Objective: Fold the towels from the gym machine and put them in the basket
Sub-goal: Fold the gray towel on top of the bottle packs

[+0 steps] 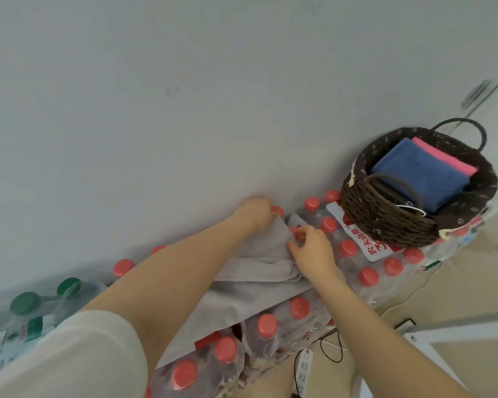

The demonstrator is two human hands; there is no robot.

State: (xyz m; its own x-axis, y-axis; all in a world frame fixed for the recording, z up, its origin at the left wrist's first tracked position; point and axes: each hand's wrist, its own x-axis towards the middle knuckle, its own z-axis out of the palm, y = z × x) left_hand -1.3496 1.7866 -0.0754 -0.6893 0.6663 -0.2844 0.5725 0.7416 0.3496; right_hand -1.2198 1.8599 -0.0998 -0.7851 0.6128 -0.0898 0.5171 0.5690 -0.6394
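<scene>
Grey towel [236,288] lies spread over shrink-wrapped packs of red-capped bottles [348,248] along the wall, both hands pinching its far edge: the left hand [256,212] curls on one corner and the right hand [311,248] on the other. Right of the towel, the woven basket [385,216] sits on the same packs, holding a folded blue towel [417,173] over a pink towel [446,156]; green-capped bottles [26,303] stand left of the towel, a power strip [304,372] below it.

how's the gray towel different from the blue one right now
The gray towel lies spread over the red-capped water bottles, part folded; the blue towel sits folded square in the basket. The left hand and right hand pinch the gray one; nothing touches the blue. Both look like plain cloth.
</scene>
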